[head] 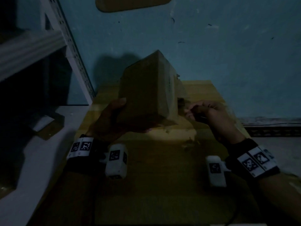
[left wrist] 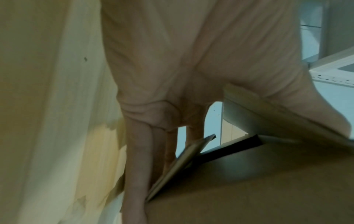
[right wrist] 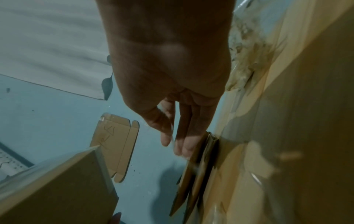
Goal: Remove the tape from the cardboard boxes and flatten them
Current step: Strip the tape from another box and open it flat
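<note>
In the dim head view my left hand (head: pixel 110 116) holds a brown cardboard box (head: pixel 146 88) tilted on end above the wooden table (head: pixel 162 160). Its thumb lies on the near face and its fingers (left wrist: pixel 138 166) curl under a loose bottom flap of the box (left wrist: pixel 249 181). Just right of the box, my right hand (head: pixel 192 111) has thumb and fingers pinched together (right wrist: pixel 172 142). A thin, faint strip of clear tape seems to run between them. The box's corner (right wrist: pixel 57 189) shows at the lower left of the right wrist view.
Crumpled peeled tape (head: pixel 190 141) (right wrist: pixel 243 60) lies on the table near my right wrist. Flattened cardboard (right wrist: pixel 195 174) sits at the table's far edge behind the box. Another flat sheet (right wrist: pixel 116 144) lies on the blue floor. A metal rack (head: pixel 32 44) and a small box (head: pixel 47 126) stand at the left.
</note>
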